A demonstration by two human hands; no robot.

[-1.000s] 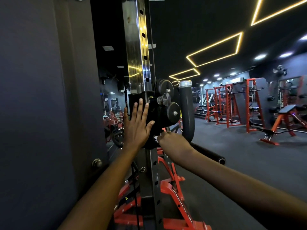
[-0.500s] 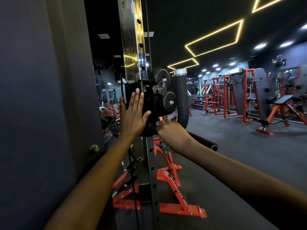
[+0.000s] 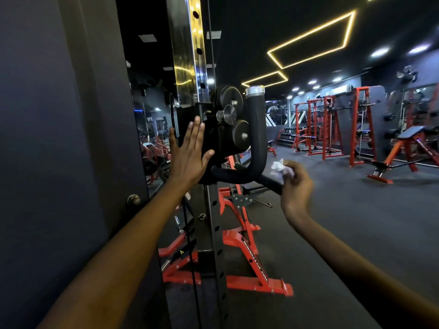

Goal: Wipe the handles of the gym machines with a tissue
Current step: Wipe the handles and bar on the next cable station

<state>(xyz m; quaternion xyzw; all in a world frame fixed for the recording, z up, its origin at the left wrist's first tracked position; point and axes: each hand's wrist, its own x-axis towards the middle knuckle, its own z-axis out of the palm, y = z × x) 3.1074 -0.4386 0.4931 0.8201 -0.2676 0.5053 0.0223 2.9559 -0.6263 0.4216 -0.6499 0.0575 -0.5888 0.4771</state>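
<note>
- Head view, left hand: we lay it flat, fingers straight, against the black carriage on the chrome upright, apparently to steady the assembly while we wipe.
- Head view, right hand: we pinch a crumpled white tissue in curled fingers, bunched so that it covers our fingertips.
- Head view, padded handle: it curves down from a silver cap; the tissue sits at its lower straight bar, just beside the bend.

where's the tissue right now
In the head view, the tissue is crumpled in the right hand, right of centre, beside the black handle.
</note>
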